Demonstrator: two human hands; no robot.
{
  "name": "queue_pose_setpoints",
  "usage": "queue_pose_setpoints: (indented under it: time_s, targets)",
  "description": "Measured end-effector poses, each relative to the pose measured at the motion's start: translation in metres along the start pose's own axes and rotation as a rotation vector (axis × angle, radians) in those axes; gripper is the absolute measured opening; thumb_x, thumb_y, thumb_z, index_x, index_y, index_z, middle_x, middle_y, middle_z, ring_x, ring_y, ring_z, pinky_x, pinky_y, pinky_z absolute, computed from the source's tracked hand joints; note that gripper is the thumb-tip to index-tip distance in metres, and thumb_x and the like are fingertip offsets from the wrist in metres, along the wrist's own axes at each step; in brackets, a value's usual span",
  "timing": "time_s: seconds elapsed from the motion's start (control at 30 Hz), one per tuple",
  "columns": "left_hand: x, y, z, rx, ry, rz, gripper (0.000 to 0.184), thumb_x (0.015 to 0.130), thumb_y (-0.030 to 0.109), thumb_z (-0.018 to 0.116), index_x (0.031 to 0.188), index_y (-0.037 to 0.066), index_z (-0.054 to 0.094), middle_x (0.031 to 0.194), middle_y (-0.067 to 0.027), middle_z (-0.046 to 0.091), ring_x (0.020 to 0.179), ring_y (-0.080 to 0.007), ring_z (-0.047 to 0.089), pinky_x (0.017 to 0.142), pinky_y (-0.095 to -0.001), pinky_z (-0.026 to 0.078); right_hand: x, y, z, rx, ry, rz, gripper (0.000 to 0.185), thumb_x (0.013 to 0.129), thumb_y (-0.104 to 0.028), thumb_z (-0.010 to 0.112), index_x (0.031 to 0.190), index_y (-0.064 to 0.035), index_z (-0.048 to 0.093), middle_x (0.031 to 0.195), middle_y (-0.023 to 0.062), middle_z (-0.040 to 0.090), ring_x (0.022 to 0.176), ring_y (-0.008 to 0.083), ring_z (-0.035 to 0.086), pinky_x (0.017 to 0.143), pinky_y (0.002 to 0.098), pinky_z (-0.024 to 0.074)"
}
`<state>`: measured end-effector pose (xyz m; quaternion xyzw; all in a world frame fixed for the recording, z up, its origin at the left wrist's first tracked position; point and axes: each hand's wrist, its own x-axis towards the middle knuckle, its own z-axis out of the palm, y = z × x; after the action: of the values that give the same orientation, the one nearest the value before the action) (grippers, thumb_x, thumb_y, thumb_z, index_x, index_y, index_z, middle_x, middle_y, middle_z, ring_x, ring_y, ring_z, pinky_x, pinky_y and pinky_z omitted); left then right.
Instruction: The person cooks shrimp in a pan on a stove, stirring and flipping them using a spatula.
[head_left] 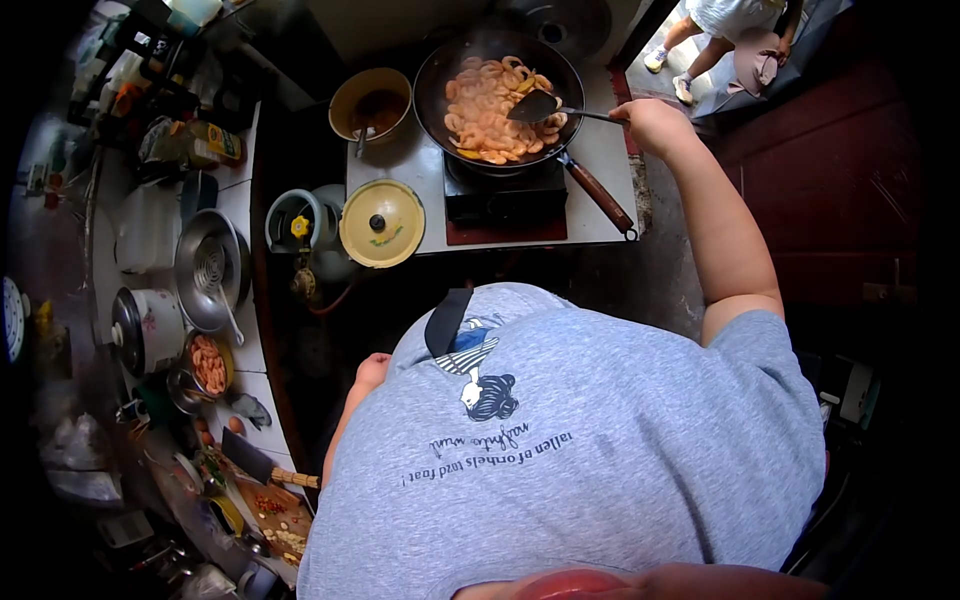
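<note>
My right hand [652, 128] is closed round the handle of a dark spatula [536, 106]. The spatula's blade rests among the pink shrimp [484, 100] in a black wok [428, 80], with steam rising from them. A few yellowish slices lie among the shrimp. The wok sits on a black stove [505, 195], and its wooden handle [598, 195] points toward my body. At my left side, my left hand [374, 370] hangs by the grey shirt, away from the stove. The shirt partly hides it, so its fingers cannot be made out.
Left of the wok stand a bowl of brown liquid [382, 106] and a yellow lid [383, 222]. A gas cylinder valve [300, 228] is below. The left counter holds a metal basin [210, 270], a rice cooker [150, 330], a cleaver [245, 452] and a cutting board [283, 520]. Someone's legs [690, 55] show outside the doorway.
</note>
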<state>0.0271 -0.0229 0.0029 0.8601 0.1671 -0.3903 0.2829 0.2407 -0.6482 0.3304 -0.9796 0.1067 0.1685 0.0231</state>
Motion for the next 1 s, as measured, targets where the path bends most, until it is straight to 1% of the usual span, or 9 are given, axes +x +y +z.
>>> queue_pose_setpoints:
  time_s: [0.07,0.17,0.27,0.47,0.57,0.67,0.77,0.9,1.0]
  targets:
    - [-0.009,0.011,-0.006,-0.138,0.014,-0.014,0.036,0.085,0.038,0.066,0.101,0.006,0.07,0.096,-0.0103,0.072,0.09,-0.0224,0.068,0.08,-0.034,0.052,0.002,0.002,0.006,-0.004,-0.004,-0.015,0.04,0.089,-0.008,0.048,0.122,-0.0223,0.066,0.116,0.0083,0.067,0.107,0.0247,0.063,0.089,0.0364,0.0512]
    - [-0.029,0.036,-0.015,-0.077,0.016,0.005,0.035,0.086,0.037,0.066,0.101,0.006,0.07,0.095,-0.0104,0.072,0.089,-0.0219,0.068,0.08,-0.0339,0.052,-0.003,-0.005,0.005,-0.007,-0.006,0.0,0.04,0.089,-0.008,0.048,0.122,-0.0225,0.066,0.116,0.0075,0.067,0.107,0.0246,0.063,0.089,0.0366,0.0511]
    - [-0.028,0.034,-0.013,-0.117,0.016,0.007,0.035,0.085,0.037,0.066,0.101,0.006,0.07,0.096,-0.0107,0.072,0.089,-0.0221,0.067,0.079,-0.0338,0.052,0.002,-0.004,0.008,0.013,-0.005,0.007,0.039,0.089,-0.008,0.048,0.121,-0.0224,0.066,0.116,0.0068,0.067,0.107,0.0244,0.063,0.089,0.0364,0.0512]
    - [-0.023,0.019,-0.01,-0.065,0.043,-0.029,0.035,0.084,0.037,0.066,0.101,0.007,0.07,0.097,-0.0111,0.072,0.09,-0.0234,0.068,0.08,-0.0343,0.052,0.001,-0.01,0.004,0.041,-0.051,-0.012,0.039,0.087,-0.009,0.052,0.12,-0.0213,0.067,0.115,0.0069,0.068,0.107,0.0247,0.064,0.089,0.0363,0.0512]
    - [-0.029,0.022,-0.011,-0.035,0.059,-0.017,0.036,0.084,0.039,0.066,0.101,0.008,0.07,0.096,-0.0113,0.072,0.09,-0.024,0.068,0.081,-0.0344,0.052,0.004,-0.013,0.013,0.011,-0.079,-0.042,0.037,0.087,-0.009,0.054,0.119,-0.021,0.067,0.113,0.0078,0.068,0.105,0.0254,0.064,0.089,0.0363,0.0512]
    - [-0.021,0.012,-0.004,-0.054,0.056,-0.025,0.037,0.084,0.04,0.067,0.102,0.007,0.07,0.096,-0.0111,0.072,0.09,-0.024,0.068,0.081,-0.0341,0.052,0.01,-0.019,0.029,0.065,-0.068,-0.053,0.036,0.087,-0.009,0.054,0.117,-0.0207,0.068,0.112,0.0089,0.068,0.105,0.026,0.064,0.089,0.0365,0.0511]
    - [-0.023,0.012,-0.004,-0.063,0.015,0.049,0.038,0.084,0.04,0.067,0.102,0.006,0.07,0.095,-0.011,0.072,0.09,-0.0235,0.068,0.081,-0.0339,0.052,0.022,-0.022,0.049,0.145,-0.041,-0.127,0.035,0.087,-0.007,0.059,0.12,-0.0161,0.067,0.109,0.0149,0.068,0.1,0.0304,0.065,0.086,0.0374,0.0512]
    - [-0.034,0.029,-0.009,-0.02,0.037,0.058,0.037,0.085,0.038,0.067,0.101,0.006,0.07,0.095,-0.0109,0.072,0.09,-0.0225,0.068,0.08,-0.0337,0.052,0.023,-0.039,0.05,0.116,0.011,-0.144,0.036,0.087,-0.008,0.058,0.121,-0.0173,0.066,0.109,0.0125,0.068,0.099,0.03,0.065,0.086,0.0367,0.0514]
    - [-0.035,0.039,-0.014,-0.046,0.046,0.045,0.035,0.085,0.037,0.067,0.101,0.006,0.07,0.095,-0.0108,0.072,0.089,-0.0222,0.068,0.08,-0.0336,0.052,0.021,-0.035,0.029,0.035,0.028,-0.093,0.035,0.087,-0.012,0.056,0.119,-0.0209,0.067,0.108,0.0095,0.069,0.098,0.0269,0.065,0.084,0.0367,0.0517]
